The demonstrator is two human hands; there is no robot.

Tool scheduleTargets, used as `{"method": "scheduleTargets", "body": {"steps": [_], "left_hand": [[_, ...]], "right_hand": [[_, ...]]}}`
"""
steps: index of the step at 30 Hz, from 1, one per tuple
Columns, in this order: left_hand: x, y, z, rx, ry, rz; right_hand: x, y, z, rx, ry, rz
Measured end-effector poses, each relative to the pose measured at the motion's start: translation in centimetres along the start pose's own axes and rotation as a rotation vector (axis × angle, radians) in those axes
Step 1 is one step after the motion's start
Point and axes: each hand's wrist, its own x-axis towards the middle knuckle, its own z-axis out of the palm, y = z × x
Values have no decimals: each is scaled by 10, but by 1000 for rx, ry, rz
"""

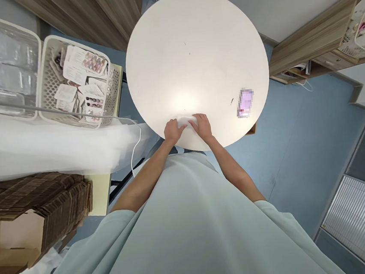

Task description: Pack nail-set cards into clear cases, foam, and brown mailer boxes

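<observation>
From my feed, the left hand (173, 130) and right hand (203, 127) pinch opposite ends of a white packet (186, 120) just inside the bench's (191, 28) near edge; one loosened grip could let it slide off there.

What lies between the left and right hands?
In the head view, a whitish item spans the gap between the left hand and right hand, touched by both; its identity is unclear.
</observation>
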Motion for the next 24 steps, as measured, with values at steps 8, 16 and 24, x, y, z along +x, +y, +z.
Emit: {"method": "scheduleTargets", "body": {"steps": [8,16,24], "left_hand": [[-1,15,5,-126,72,-222],[-4,4,-14,-178,-10,-274],[7,-28,-47,-200,-45,-229]], "right_hand": [[22,-4,-1,-58,-86,-55],[-20,-19,17,23,29,204],[-24,-66,56,146,54,463]]}}
